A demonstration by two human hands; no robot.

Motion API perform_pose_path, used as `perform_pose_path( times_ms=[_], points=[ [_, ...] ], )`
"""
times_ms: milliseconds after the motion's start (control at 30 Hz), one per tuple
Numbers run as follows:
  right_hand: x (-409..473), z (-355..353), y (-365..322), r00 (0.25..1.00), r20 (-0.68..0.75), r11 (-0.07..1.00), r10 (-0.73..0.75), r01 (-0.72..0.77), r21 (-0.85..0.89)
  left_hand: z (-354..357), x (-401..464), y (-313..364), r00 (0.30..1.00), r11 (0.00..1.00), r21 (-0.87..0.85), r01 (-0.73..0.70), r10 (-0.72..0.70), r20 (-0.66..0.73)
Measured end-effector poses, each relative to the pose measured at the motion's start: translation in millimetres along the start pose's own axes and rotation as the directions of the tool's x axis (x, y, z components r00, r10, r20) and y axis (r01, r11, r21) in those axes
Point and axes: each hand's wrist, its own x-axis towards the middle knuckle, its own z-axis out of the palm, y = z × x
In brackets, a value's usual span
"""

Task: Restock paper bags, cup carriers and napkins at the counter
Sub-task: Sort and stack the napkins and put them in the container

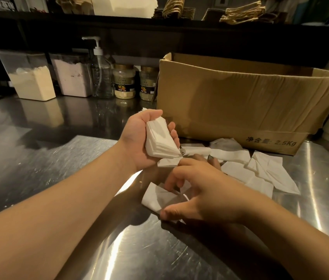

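Head view: the left hand (139, 138), palm up above the steel tabletop (38, 158), grips a stack of folded white napkins (160, 141), thumb curled over its far end and fingers (172, 128) wrapped round its right side. At 5 o'clock from the stack, the right hand (202, 190) hovers low over loose napkins (260, 170) scattered flat on the tabletop, its fingers bent, thumb tip touching one napkin's (155, 196) near edge; whether it pinches is unclear. A cardboard box (240, 102) stands at 1 o'clock behind them.
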Motion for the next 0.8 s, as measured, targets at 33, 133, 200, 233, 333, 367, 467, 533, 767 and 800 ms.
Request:
perform_pose_path(
  times_ms=[33,133,200,233,333,367,467,533,767,800],
  points=[
    [0.3,0.3,-0.8,1.0,0.007,1.0,-0.005,0.005,0.028,-0.2,0.4,-0.1,1.0,1.0,0.005,0.0,0.0,-0.002],
    [0.1,1.3,-2.3,0.999,0.029,0.998,-0.014,0.013,0.062,0.6,0.3,-0.8,1.0,1.0,0.014,0.006,-0.006,-0.003],
    [0.5,1.9,-3.9,0.999,0.042,0.997,-0.025,0.022,0.072,0.7,-0.2,-0.7,1.0,1.0,0.014,0.007,-0.007,-0.003],
    [0.6,2.2,-4.7,0.998,0.046,0.996,-0.035,0.031,0.088,0.3,0.0,-0.6,1.0,1.0,0.016,0.006,-0.006,-0.002],
    [-0.2,4.2,-2.7,0.996,0.015,0.99,-0.087,0.084,0.115,-1.4,1.3,-0.6,1.0,1.0,0.028,0.004,-0.004,-0.001],
    [-0.6,4.2,-1.7,0.995,-0.003,0.986,-0.101,0.1,0.134,-1.6,1.7,-0.8,1.0,0.999,0.033,0.002,-0.002,0.0],
    [-2.6,1.8,-0.1,0.995,0.003,0.954,-0.102,0.097,0.285,-0.6,1.7,-1.8,1.0,0.999,0.04,-0.003,0.003,-0.001],
    [-4.3,-1.7,1.6,0.995,0.015,0.943,-0.095,0.086,0.32,0.0,1.3,-2.1,1.0,0.999,0.045,-0.002,0.002,-0.006],
    [-1.2,-9.8,9.8,0.993,-0.094,0.869,0.067,-0.012,0.494,-2.8,3.3,-1.7,1.0,0.997,0.075,0.004,-0.003,-0.019],
    [0.0,-9.7,12.3,0.992,-0.097,0.875,0.079,-0.022,0.483,-3.0,3.7,-1.7,1.0,0.997,0.077,0.0,0.002,-0.023]
  ],
)
